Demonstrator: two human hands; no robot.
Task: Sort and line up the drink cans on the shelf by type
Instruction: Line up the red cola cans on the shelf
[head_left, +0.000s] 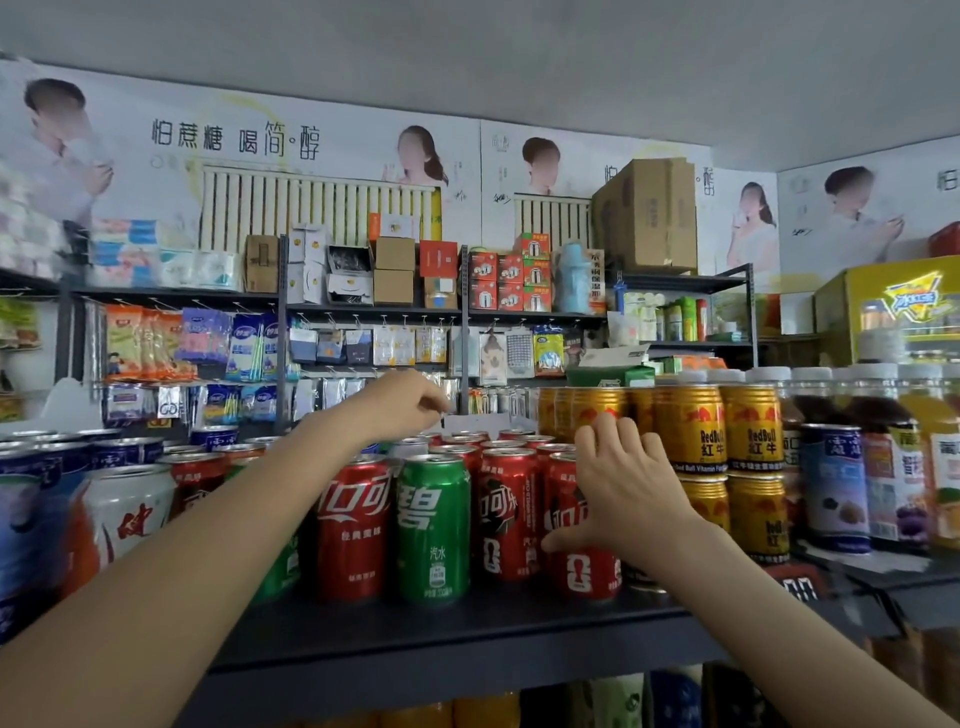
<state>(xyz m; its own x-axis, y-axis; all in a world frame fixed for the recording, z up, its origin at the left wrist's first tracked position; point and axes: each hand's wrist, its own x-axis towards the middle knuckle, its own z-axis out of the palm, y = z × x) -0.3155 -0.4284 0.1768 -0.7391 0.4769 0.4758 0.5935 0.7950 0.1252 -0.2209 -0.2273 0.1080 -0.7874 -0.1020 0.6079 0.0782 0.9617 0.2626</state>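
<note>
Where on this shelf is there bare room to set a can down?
One bare strip: the shelf's front edge, before the green can and the red cans. Behind that, cans stand packed back to the rear rows. The gold cans are stacked right of the right hand.

A: How many tall red aluminium cola cans (353, 530) stand along the near edge of the dark shelf (441, 634)?

B: Three in that front row, with more red tops behind them, too crowded to count.

A: And green ones?

B: One green aluminium soda can (434, 530) stands in full view between the reds; another is partly hidden on the left.

A: The gold energy-drink cans (693, 428) on the right?

B: Two layers; an exact number can't be made out.
</note>
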